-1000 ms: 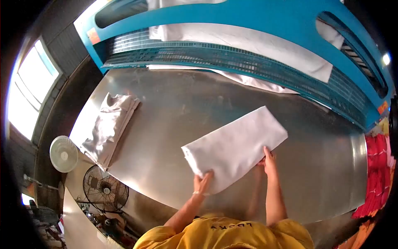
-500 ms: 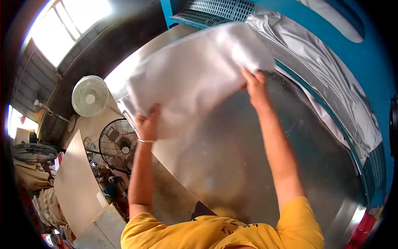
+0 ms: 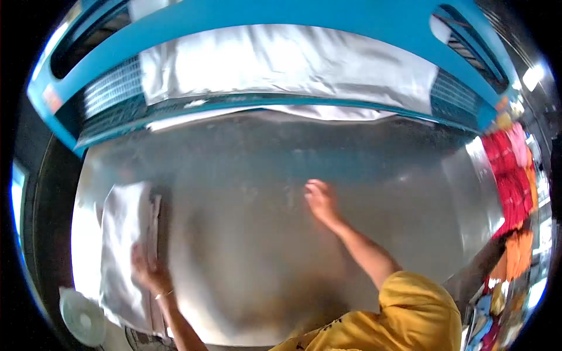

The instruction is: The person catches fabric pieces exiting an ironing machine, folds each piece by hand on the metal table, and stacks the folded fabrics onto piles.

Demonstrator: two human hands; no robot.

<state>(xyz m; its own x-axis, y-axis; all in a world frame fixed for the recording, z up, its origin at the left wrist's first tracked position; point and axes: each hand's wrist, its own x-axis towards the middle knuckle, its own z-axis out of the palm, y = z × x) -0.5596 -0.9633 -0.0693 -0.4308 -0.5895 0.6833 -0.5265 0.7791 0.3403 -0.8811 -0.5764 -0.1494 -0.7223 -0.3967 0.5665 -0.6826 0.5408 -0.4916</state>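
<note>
A folded silvery-white cloth [image 3: 124,234] lies lengthwise at the left end of a wide metal table [image 3: 252,205], with a greyish strip along its right edge. My left hand [image 3: 151,274], a band on its wrist, rests on the cloth near that edge. Its fingers look stretched out, though slightly blurred. Over the middle of the table is my right hand [image 3: 321,200], holding nothing, its fingers loosely bent and apart. Beyond it, a long white sheet [image 3: 281,64] hangs across the blue machine [image 3: 293,17] behind the table.
A rail [image 3: 281,104] of the machine runs along the table's far edge. Red folded cloths [image 3: 508,181] and orange cloths [image 3: 518,254] are piled past the right end. A white fan [image 3: 85,319] stands at the lower left.
My view has turned right. The white cloth, earlier held up in both hands, now lies on the table's left end. My right hand has let go of it and moved away.
</note>
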